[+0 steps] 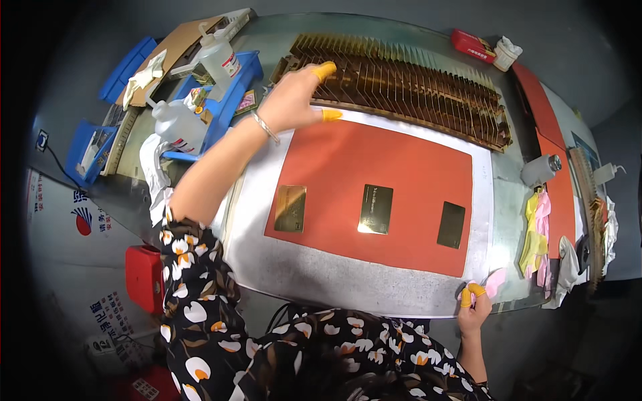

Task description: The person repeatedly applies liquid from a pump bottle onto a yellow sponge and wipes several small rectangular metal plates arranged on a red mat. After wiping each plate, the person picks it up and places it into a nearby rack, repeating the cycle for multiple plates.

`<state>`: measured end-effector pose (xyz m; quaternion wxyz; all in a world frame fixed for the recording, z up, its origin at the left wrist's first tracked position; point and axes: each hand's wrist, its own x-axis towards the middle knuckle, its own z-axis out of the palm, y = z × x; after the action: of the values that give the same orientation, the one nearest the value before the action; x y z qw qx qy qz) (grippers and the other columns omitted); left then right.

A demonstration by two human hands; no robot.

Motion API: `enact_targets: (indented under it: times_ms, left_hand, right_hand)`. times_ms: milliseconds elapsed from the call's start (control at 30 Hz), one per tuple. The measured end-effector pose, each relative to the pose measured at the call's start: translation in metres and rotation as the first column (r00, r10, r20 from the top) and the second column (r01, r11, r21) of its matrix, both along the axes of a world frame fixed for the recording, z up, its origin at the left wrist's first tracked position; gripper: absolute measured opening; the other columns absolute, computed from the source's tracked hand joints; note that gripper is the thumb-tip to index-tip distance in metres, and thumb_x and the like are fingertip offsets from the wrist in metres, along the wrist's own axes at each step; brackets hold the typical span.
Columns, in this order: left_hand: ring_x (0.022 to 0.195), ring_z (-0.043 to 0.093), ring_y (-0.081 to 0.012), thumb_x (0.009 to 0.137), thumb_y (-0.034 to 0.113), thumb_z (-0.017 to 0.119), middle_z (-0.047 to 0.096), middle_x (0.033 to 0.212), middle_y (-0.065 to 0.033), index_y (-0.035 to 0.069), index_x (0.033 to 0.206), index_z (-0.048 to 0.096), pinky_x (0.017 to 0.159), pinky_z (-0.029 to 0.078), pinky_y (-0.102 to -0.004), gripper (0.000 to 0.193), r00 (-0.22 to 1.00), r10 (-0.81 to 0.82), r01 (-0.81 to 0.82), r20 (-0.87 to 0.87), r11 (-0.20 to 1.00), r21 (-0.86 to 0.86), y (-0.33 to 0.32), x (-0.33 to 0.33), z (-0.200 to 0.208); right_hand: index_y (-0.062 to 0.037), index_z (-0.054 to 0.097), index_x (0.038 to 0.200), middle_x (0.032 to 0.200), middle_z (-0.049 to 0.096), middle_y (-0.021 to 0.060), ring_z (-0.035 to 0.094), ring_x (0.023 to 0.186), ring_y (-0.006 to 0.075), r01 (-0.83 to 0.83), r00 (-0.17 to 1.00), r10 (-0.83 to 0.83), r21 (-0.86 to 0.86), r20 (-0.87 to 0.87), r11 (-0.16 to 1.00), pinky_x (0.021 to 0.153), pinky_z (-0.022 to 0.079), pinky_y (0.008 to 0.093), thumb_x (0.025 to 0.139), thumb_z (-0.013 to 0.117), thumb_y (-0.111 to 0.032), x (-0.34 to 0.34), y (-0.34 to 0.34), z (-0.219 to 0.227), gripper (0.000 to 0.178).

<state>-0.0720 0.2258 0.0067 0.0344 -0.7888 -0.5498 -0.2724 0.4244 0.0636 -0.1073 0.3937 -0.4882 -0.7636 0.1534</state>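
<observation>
My left hand [296,100] reaches over the left end of a brown slotted rack [394,87] filled with upright metal cards. Its thumb and forefinger, in yellow finger cots, are spread apart, and nothing shows between them. At the table's front right edge, my right hand [475,311] is closed on a pink cloth [495,282], also with yellow finger cots. On the orange-red mat [381,154] between the hands lie three cards in a row: a gold-coloured card [291,208] at left, a shiny dark gold card [376,209] in the middle and a darker card [451,224] at right.
Left of the mat, a blue tray [251,70] holds white squeeze bottles, one being the nearer bottle [179,125]. To the right are a metal-topped bottle [540,170] and yellow and pink cloths [535,234]. A red box [472,45] sits behind the rack.
</observation>
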Motion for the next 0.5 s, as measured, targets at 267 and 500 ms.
enact_targets:
  times_ms: [267,500]
  left_hand:
    - [0.097,0.055,-0.0303,0.072,0.029,0.075,0.057,0.105,-0.0144,0.002,0.121,0.051,0.084,0.044,-0.0380,0.061,0.986,0.157,-0.153,0.059,0.987,-0.057,-0.045,0.006,-0.015]
    - [0.090,0.058,-0.0247,0.075,0.029,0.072,0.058,0.098,-0.0091,0.004,0.118,0.053,0.078,0.048,-0.0346,0.053,0.965,0.195,-0.185,0.174,0.980,-0.071,-0.050,-0.004,-0.030]
  right_hand:
    - [0.0001,0.057,0.086,0.066,0.059,0.0090,0.056,0.053,0.0171,-0.059,0.997,0.057,-0.042,-0.050,0.997,0.049,0.041,0.0272,0.083,0.060,-0.003,0.005,0.001,-0.003,0.005]
    - [0.0014,0.057,0.086,0.067,0.059,0.0103,0.058,0.053,0.0177,-0.012,0.999,0.011,-0.030,-0.038,0.999,0.050,0.043,0.0277,0.083,0.059,-0.002,0.006,-0.001,-0.007,0.005]
